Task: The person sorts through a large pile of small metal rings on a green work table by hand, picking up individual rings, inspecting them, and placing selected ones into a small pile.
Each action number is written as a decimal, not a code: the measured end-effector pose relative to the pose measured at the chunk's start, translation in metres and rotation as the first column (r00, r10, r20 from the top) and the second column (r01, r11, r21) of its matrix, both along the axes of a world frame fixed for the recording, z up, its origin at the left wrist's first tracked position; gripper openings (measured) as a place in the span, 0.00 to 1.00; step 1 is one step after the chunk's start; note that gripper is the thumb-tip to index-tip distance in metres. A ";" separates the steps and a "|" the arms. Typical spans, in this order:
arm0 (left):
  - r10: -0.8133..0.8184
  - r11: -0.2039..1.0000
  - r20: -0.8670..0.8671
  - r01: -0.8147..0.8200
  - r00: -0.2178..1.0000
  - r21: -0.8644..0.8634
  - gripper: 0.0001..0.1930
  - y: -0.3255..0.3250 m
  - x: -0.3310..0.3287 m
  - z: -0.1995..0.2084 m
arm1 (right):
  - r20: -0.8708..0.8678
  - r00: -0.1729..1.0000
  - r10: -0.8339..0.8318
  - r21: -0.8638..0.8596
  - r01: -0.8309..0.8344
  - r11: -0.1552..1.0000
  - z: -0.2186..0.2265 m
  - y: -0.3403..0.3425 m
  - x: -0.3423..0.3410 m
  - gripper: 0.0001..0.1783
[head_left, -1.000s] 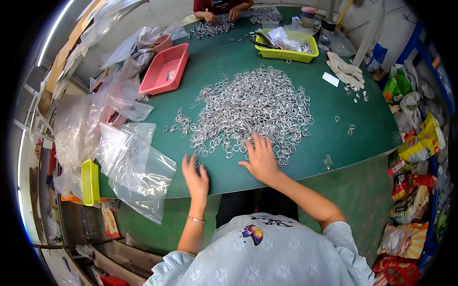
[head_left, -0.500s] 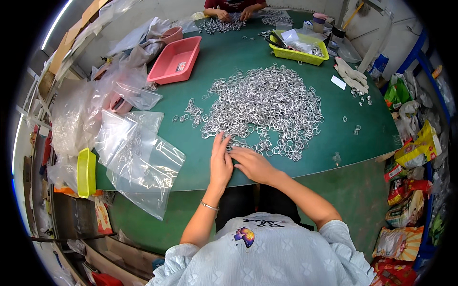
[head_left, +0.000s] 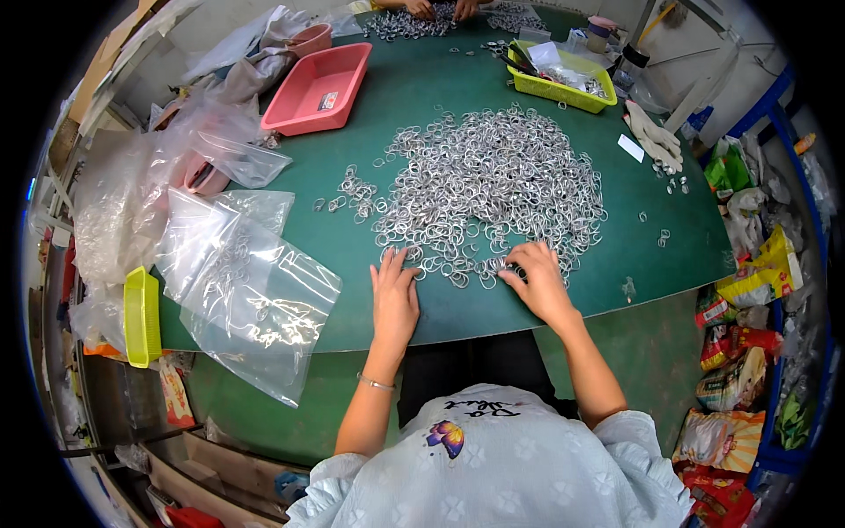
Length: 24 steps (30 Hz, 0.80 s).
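Note:
A wide heap of small silver metal rings [head_left: 502, 176] covers the middle of the green table [head_left: 440, 321]. At its near left edge my left hand [head_left: 394, 299] rests on the tabletop, fingers stretched and slightly spread, fingertips beside a few rings. My right hand [head_left: 540, 286] lies at the near right edge of the heap. Its fingers bend over the outermost rings and the thumb stands apart from them; no ring shows in its grasp, though the fingertips partly cover what lies beneath. A small loose group of rings [head_left: 356, 191] sits left of the heap.
Clear plastic bags [head_left: 264, 299] overhang the table's left edge, near a yellow-green tray [head_left: 142, 317]. Farther back are a pink basin [head_left: 319, 88] and a yellow-green basket [head_left: 563, 90] of parts. A white glove [head_left: 653, 138] lies right. Another person's hands [head_left: 443, 11] work across the table.
My hands, close together before, are now apart. The right has moved right along the heap's near edge; the left has shifted slightly, its fingers spreading. The view has tilted down a little.

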State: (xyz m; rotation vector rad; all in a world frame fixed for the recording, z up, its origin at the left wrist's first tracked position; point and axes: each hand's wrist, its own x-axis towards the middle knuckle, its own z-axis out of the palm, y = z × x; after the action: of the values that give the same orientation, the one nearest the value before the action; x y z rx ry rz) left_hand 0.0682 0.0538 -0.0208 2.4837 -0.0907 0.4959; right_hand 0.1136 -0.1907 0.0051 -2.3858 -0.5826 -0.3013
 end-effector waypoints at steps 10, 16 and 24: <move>-0.271 0.959 -0.134 0.279 0.953 0.043 0.12 -0.041 -0.004 0.015 | 0.217 0.933 -0.287 -0.135 0.320 0.938 -0.001 0.024 0.053 0.05; -0.160 0.967 0.025 0.162 0.987 -0.198 0.13 -0.028 -0.013 0.021 | -0.102 0.951 -0.291 0.311 0.309 0.899 0.009 -0.001 0.026 0.07; -0.357 0.510 -0.154 0.054 0.922 -0.858 0.23 -0.065 -0.025 0.029 | -0.596 0.777 0.206 0.729 0.415 0.543 0.008 0.009 -0.004 0.04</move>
State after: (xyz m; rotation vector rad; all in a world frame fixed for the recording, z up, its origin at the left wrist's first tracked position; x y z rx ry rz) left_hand 0.0428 -0.0109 0.0085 1.4980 -0.0105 -0.0159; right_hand 0.1094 -0.1813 0.0128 -1.3903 0.0852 0.1710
